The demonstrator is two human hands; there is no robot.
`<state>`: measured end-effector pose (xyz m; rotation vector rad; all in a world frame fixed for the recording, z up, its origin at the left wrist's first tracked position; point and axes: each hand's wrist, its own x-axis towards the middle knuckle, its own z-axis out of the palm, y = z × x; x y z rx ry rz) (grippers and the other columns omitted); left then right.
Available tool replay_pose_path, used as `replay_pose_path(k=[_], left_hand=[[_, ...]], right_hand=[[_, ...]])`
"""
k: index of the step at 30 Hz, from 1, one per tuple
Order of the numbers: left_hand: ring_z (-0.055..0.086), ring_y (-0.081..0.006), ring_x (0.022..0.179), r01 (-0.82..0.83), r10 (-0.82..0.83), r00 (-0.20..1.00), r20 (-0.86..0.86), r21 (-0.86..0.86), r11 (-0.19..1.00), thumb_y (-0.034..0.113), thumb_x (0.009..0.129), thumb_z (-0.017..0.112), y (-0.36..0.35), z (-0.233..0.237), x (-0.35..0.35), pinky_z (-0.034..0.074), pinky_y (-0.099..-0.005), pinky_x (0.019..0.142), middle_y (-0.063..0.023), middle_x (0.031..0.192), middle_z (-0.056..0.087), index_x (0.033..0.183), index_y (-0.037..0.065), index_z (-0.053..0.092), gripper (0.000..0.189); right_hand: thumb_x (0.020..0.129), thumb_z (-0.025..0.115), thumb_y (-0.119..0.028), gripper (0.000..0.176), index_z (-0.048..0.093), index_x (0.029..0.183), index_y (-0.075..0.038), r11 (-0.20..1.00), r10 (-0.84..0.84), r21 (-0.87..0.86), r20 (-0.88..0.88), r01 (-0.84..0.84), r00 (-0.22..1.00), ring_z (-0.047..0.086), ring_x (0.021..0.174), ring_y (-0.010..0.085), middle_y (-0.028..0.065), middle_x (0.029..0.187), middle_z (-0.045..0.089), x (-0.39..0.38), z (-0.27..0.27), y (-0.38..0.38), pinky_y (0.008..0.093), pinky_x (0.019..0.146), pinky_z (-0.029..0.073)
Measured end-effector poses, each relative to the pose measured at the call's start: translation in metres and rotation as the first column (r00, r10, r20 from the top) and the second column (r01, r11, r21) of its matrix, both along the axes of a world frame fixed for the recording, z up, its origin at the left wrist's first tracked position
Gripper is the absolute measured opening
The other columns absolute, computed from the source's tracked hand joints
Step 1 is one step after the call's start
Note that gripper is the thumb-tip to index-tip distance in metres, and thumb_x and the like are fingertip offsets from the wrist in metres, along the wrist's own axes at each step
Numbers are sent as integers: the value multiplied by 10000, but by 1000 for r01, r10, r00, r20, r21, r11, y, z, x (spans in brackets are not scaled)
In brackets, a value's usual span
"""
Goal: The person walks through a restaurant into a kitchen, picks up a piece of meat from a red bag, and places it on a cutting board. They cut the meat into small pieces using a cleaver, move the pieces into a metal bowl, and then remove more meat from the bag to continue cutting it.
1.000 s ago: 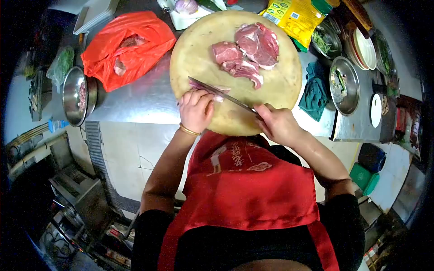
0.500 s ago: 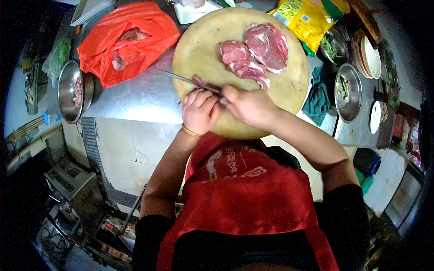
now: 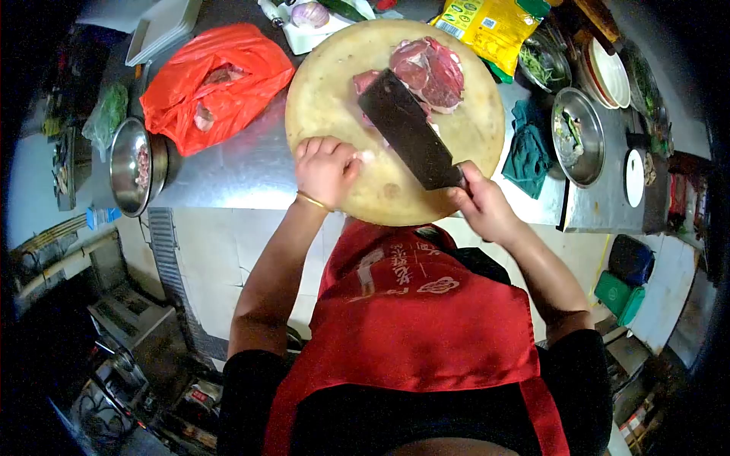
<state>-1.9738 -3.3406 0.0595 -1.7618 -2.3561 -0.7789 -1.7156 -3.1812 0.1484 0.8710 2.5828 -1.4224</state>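
A dark cleaver (image 3: pixel 407 129) lies flat-side up over the round wooden chopping board (image 3: pixel 319 83), its blade covering part of the raw meat (image 3: pixel 437 72). My right hand (image 3: pixel 487 205) is closed round its handle at the board's lower right edge. On the board's left edge rests my left hand (image 3: pixel 327 171), its fingers curled and pressed together; what they hold, if anything, is hidden. A small pale scrap (image 3: pixel 366 156) lies beside its thumb.
A red plastic bag (image 3: pixel 247 102) with meat inside and a steel bowl (image 3: pixel 131 167) are on the left. Behind the board are a white tray with an onion (image 3: pixel 310 15) and a yellow packet (image 3: pixel 487 26). A green cloth (image 3: pixel 527 152) and another steel bowl (image 3: pixel 578 137) stand right.
My right hand has moved right and slightly down, away from my left hand, and the cleaver now shows its broad side above the meat. The strip of meat near my left hand is no longer visible.
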Motion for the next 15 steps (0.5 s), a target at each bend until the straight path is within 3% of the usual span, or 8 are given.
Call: replay_pose_path(k=[1,3,8,11,14,15], left_hand=[[608,-270,927,-56,57,998,21,-61,997,214,694,769,0,-1,1,430,-441,904,-30,913,640,836,163,685,173],[626,-261,888,-161,173,983,53,-180,970,239,704,773,1,-2,5,441,-428,861,-27,894,645,812,165,684,159],[629,-279,873,-160,166,978,124,-52,986,279,734,741,-14,9,16,438,-439,814,-61,906,643,984,144,654,298],[624,-287,865,-135,138,990,17,-122,983,250,743,717,-16,0,11,433,-444,808,-63,913,640,968,143,655,257],[619,-288,867,-116,121,992,45,-109,987,232,746,704,-17,-2,9,427,-442,800,-62,916,638,954,145,656,230],[617,-277,865,-105,110,993,51,-89,990,225,734,708,-17,-3,8,424,-431,800,-56,909,639,936,146,657,223]], right_hand=[[927,589,-126,310,407,1172,-69,998,-41,-42,-9,41,999,643,754,427,207,782,623,-2,4,-11,484,659,500],[906,594,-125,363,388,1201,-77,994,-16,102,-106,27,994,639,750,445,222,756,609,-2,10,-27,494,645,507],[907,595,-115,370,403,1222,-95,969,125,220,-45,-113,991,638,699,426,201,765,617,-11,8,-46,485,601,507],[886,591,-120,313,430,1150,-74,938,185,304,-42,-164,982,647,706,412,193,789,636,-27,4,-54,487,600,516],[862,564,-136,192,478,1003,-38,940,172,296,23,-171,985,659,735,414,197,809,658,-56,4,-55,500,604,529],[869,580,-145,244,465,1060,-45,933,176,315,12,-171,984,652,739,415,193,807,651,-72,-6,-53,495,614,525]])
